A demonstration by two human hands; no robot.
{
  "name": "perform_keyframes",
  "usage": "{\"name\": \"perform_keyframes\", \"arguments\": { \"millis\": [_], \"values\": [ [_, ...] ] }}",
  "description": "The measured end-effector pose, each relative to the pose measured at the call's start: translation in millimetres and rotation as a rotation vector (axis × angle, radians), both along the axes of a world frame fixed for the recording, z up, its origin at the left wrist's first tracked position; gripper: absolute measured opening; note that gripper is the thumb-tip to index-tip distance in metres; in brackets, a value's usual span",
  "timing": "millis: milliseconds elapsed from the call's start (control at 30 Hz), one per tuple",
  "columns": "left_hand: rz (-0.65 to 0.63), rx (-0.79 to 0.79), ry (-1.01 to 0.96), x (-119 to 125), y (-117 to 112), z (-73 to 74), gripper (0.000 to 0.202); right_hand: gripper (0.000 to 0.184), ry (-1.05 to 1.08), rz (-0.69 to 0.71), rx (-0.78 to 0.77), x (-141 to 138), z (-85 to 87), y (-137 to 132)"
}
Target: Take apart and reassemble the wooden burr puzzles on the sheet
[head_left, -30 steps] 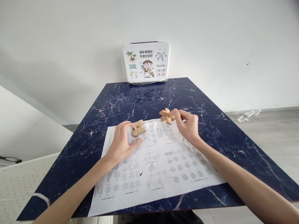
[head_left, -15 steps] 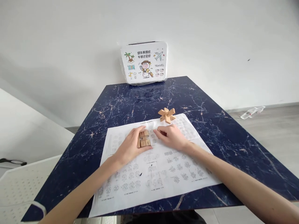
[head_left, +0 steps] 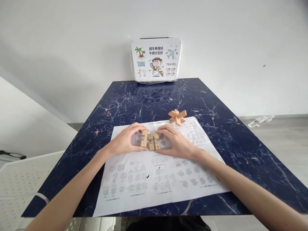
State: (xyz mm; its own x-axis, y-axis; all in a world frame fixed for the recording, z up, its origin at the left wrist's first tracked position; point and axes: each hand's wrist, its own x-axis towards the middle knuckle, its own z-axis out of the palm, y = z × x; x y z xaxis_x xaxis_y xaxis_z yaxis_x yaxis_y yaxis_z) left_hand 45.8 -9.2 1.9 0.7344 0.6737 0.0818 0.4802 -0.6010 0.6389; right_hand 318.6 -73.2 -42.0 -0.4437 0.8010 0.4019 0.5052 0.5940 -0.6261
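On the printed paper sheet, my left hand pinches a notched wooden puzzle piece between thumb and fingers, tilted away from its neighbours. My right hand curls its thumb and fingers around the right end of two more notched pieces, which lie side by side: the middle wooden piece and the right wooden piece, marked with dark characters. Just beyond my right hand, a star-shaped wooden puzzle of crossed sticks stands at the sheet's far edge, touched by neither hand.
The sheet lies on a dark blue marbled table. A white cartoon-printed case in clear wrap leans on the wall at the far end. A plastic bottle lies on the floor at right; a white perforated surface sits at left.
My right hand has opened from its curled pose and moved left onto the wooden pieces. The left piece has separated from the other two and tilted. The view has shifted slightly.
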Motion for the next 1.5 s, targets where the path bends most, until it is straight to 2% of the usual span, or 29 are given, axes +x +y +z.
{"name": "perform_keyframes", "arguments": {
  "millis": [167, 367, 433, 500, 600, 700, 800, 900, 1000, 1133, 1300, 1400, 1500],
  "values": [
    [0.087, -0.025, -0.08, 1.2, -1.5, 5.6, 0.062, 0.053, 0.127, -0.047, -0.141, 2.3, 9.3, -0.3],
    [0.206, 0.086, 0.015, -1.7, 4.7, -2.4, 0.056, 0.054, 0.208, -0.073, -0.134, 3.5, 12.2, 0.0],
    [0.19, 0.13, 0.037, -2.8, 6.3, -5.4, 0.056, 0.053, 0.216, -0.082, -0.14, 4.1, 13.0, 0.1],
    [0.147, 0.152, 0.052, -2.2, 5.2, -6.6, 0.065, 0.051, 0.236, -0.084, -0.143, 4.8, 14.1, 0.4],
    [0.031, 0.18, 0.052, 3.1, -1.3, -6.1, 0.073, 0.049, 0.277, -0.077, -0.163, 5.8, 15.1, 1.3],
    [-0.068, 0.184, 0.04, 10.2, -8.6, -6.7, 0.051, 0.048, 0.314, -0.082, -0.197, 5.7, 14.3, 2.0],
    [-0.069, 0.201, 0.012, 15.1, -12.5, -8.8, 0.022, 0.047, 0.332, -0.084, -0.191, 4.1, 13.6, 1.5],
    [-0.06, 0.216, -0.027, 18.4, -15.1, -7.5, 0.01, 0.045, 0.329, -0.08, -0.16, 1.8, 15.6, -0.3],
    [-0.033, 0.104, -0.117, 22.0, -20.3, -0.7, 0.014, 0.042, 0.329, -0.086, -0.149, 0.9, 20.0, -2.2],
    [0.096, -0.13, -0.257, 26.8, -29.3, 9.9, 0.017, 0.044, 0.351, -0.092, -0.142, 1.5, 24.3, -3.8],
    [0.143, -0.382, -0.421, 29.5, -33.7, 10.7, 0.023, 0.047, 0.318, -0.059, -0.086, -0.1, 23.6, -5.7],
    [0.125, -0.448, -0.455, 29.6, -32.9, 6.5, 0.026, 0.052, 0.314, -0.044, -0.072, -1.8, 20.8, -6.6],
    [0.148, -0.409, -0.493, 30.6, -32.9, 3.3, 0.028, 0.058, 0.388, -0.022, -0.141, -2.6, 17.3, -6.5]
  ]
}}
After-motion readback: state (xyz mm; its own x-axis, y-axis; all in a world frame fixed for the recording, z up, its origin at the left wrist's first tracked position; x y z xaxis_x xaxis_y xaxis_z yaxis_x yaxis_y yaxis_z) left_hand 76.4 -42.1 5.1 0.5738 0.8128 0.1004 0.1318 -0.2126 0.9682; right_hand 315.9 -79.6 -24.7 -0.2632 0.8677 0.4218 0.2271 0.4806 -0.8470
